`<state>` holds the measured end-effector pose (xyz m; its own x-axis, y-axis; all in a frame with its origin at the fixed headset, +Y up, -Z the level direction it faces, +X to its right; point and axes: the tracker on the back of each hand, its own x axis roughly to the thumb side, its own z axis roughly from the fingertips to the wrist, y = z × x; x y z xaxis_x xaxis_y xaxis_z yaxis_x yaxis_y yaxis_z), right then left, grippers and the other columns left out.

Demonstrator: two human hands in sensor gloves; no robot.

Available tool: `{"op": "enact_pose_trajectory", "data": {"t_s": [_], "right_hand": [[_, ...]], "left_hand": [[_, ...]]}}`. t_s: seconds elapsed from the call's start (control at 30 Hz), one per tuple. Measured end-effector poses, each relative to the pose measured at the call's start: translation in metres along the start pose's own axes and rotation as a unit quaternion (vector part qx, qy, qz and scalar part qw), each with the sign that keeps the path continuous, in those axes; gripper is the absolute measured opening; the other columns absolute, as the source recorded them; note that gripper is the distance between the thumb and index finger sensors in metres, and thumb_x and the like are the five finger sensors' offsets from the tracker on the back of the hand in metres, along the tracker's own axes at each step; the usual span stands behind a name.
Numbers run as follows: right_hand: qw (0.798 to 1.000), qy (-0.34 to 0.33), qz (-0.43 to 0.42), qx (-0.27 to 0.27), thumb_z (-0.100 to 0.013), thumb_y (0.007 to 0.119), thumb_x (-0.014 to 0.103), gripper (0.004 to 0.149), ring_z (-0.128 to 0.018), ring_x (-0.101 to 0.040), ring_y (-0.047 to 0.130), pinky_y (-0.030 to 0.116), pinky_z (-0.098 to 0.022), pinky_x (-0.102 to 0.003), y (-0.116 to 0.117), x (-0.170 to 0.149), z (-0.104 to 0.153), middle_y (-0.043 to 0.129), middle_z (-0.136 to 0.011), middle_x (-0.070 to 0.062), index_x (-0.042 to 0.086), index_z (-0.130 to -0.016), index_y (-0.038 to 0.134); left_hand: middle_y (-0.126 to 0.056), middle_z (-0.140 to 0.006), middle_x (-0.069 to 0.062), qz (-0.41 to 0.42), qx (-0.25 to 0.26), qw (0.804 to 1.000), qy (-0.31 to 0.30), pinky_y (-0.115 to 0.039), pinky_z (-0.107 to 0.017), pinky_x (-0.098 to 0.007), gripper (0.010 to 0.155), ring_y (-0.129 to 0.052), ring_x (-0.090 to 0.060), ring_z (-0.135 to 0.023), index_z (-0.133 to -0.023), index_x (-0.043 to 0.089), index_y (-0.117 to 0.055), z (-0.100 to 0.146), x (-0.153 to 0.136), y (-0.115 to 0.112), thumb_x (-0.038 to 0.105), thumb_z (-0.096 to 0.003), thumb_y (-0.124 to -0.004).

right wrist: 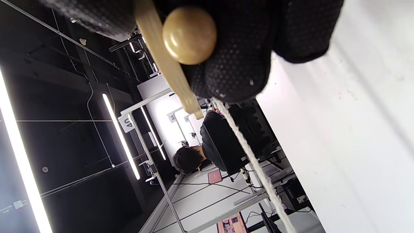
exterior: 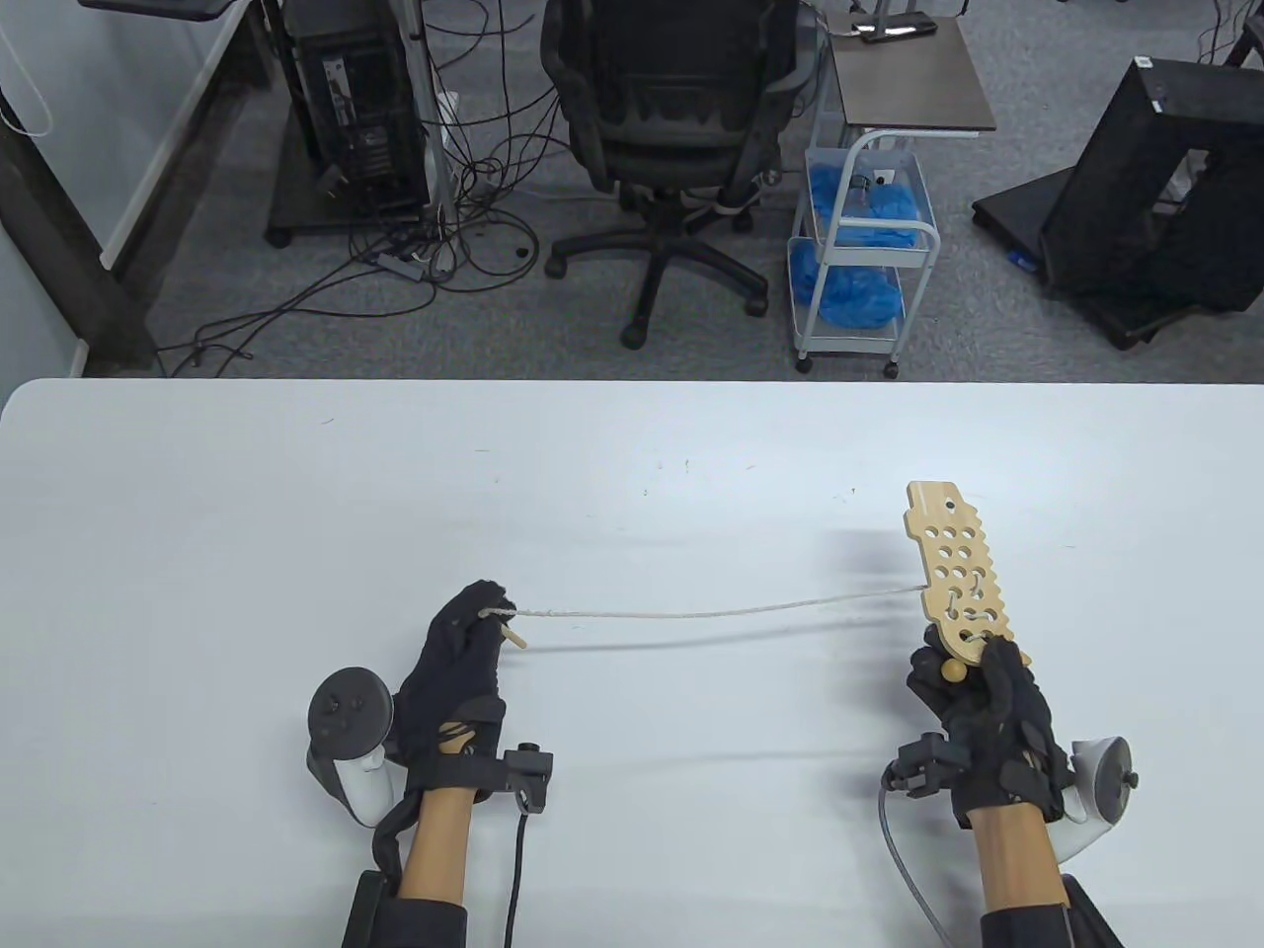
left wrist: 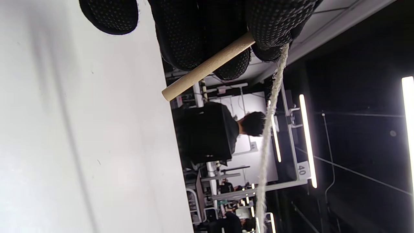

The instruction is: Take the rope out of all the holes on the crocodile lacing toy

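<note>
The crocodile board [exterior: 960,576] is gripped at its near end by the right hand [exterior: 987,716], raised above the counter [exterior: 632,474]. The rope [exterior: 691,612] is drawn taut to the board's left. Its wooden needle [exterior: 513,635] is pinched in the clenched fingers [left wrist: 275,22] of the left hand [exterior: 456,671].

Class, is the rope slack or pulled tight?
Tight: the rope runs nearly straight from the left hand to the board.

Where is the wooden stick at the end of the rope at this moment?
In the table view the wooden stick is at lower left, pinched in the left hand. From there the rope runs right to the wooden toy that the right hand holds.
</note>
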<state>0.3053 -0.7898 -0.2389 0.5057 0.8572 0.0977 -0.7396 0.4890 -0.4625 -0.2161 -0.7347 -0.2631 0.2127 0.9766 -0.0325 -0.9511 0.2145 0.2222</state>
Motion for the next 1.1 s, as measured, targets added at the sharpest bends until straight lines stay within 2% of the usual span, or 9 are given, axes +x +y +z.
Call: {"op": "enact_pose_trajectory", "data": {"t_s": [0.57, 0.73, 0.77, 1.1], "right_hand": [[0.999, -0.01, 0.041, 0.018, -0.049, 0.077, 0.036, 0.054, -0.054, -0.035, 0.098, 0.077, -0.047, -0.059, 0.008, -0.002, 0.003, 0.091, -0.074, -0.023, -0.001, -0.087, 0.068], [0.997, -0.016, 0.065, 0.035, -0.048, 0.077, 0.036, 0.054, -0.053, -0.036, 0.098, 0.077, -0.047, -0.059, 0.015, -0.002, 0.005, 0.092, -0.073, -0.023, -0.001, -0.087, 0.069], [0.997, -0.017, 0.07, 0.04, -0.048, 0.077, 0.036, 0.054, -0.053, -0.036, 0.098, 0.077, -0.047, -0.059, 0.016, -0.002, 0.005, 0.092, -0.073, -0.023, -0.001, -0.087, 0.069], [0.986, -0.031, 0.126, 0.107, -0.047, 0.08, 0.034, 0.054, -0.05, -0.038, 0.099, 0.077, -0.044, -0.06, 0.039, -0.005, 0.013, 0.094, -0.07, -0.025, -0.003, -0.085, 0.071]], "left_hand": [[-0.092, -0.094, 0.007, -0.018, 0.006, 1.0, -0.008, -0.067, -0.07, -0.06, 0.046, -0.088, -0.02, -0.086, -0.099, 0.047, -0.072, 0.002, 0.004, -0.004, 0.04, -0.0534, -0.074], [-0.097, -0.088, 0.01, -0.037, 0.006, 0.999, -0.027, -0.069, -0.07, -0.058, 0.046, -0.092, -0.017, -0.081, -0.098, 0.047, -0.073, 0.003, 0.009, -0.005, 0.041, -0.0527, -0.075], [-0.098, -0.086, 0.01, -0.038, 0.005, 0.999, -0.03, -0.07, -0.069, -0.058, 0.047, -0.093, -0.017, -0.08, -0.097, 0.047, -0.074, 0.004, 0.01, -0.006, 0.034, -0.0521, -0.079], [-0.104, -0.078, 0.01, -0.069, -0.014, 0.996, -0.061, -0.073, -0.067, -0.058, 0.045, -0.098, -0.016, -0.073, -0.093, 0.045, -0.079, 0.009, 0.02, -0.025, 0.038, -0.0488, -0.08]]}}
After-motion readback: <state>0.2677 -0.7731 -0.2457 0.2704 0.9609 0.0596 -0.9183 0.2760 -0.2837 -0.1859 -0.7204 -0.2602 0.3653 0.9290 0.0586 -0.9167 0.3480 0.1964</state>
